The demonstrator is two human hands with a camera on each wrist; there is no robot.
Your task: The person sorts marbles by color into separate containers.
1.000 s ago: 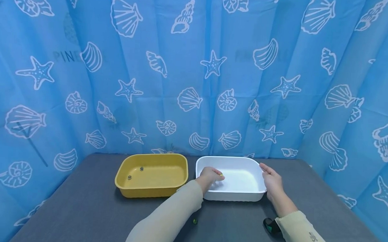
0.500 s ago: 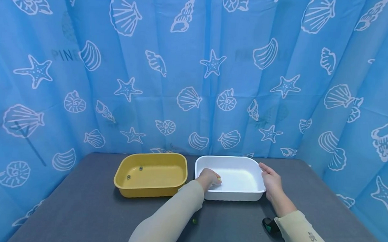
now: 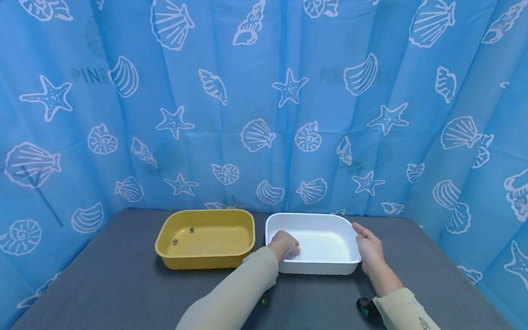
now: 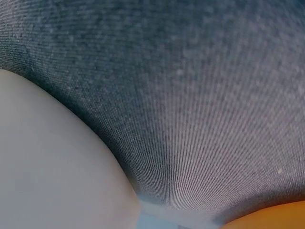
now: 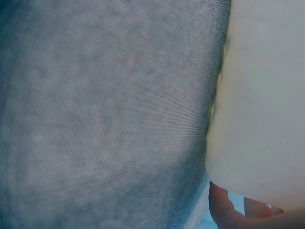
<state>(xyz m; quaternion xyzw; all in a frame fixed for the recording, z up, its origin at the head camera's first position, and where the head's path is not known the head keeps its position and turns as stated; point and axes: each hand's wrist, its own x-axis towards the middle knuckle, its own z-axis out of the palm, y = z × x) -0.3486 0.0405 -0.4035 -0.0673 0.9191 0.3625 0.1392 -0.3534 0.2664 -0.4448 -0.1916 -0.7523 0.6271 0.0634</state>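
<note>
My left hand [image 3: 284, 244] reaches into the near left part of the white basin [image 3: 328, 268], its fingers curled down close over the floor. Between the fingertips a small yellow thing [image 3: 297, 246] barely shows; the fingers hide most of it. My right hand [image 3: 371, 251] holds the basin's right end, with fingertips at the rim. In the right wrist view, its fingers [image 5: 219, 202] lie along the edge of the white wall. The left wrist view catches only the outer walls of the white basin [image 4: 57, 152] and the yellow basin [image 4: 274, 217].
Left of the white basin stands a yellow basin [image 3: 199, 263] with two small round grey metal pieces [image 3: 175, 241] on its floor. A black and green thing [image 3: 367, 308] sits by the right sleeve, and a small green one [image 3: 264, 301] by the left. A blue curtain [image 3: 266, 102] hangs behind the grey table [image 3: 111, 286].
My left hand has lowered slightly into the white basin, and its fingers have curled down, covering more of the yellow thing. The right hand stays at the basin's right end.
</note>
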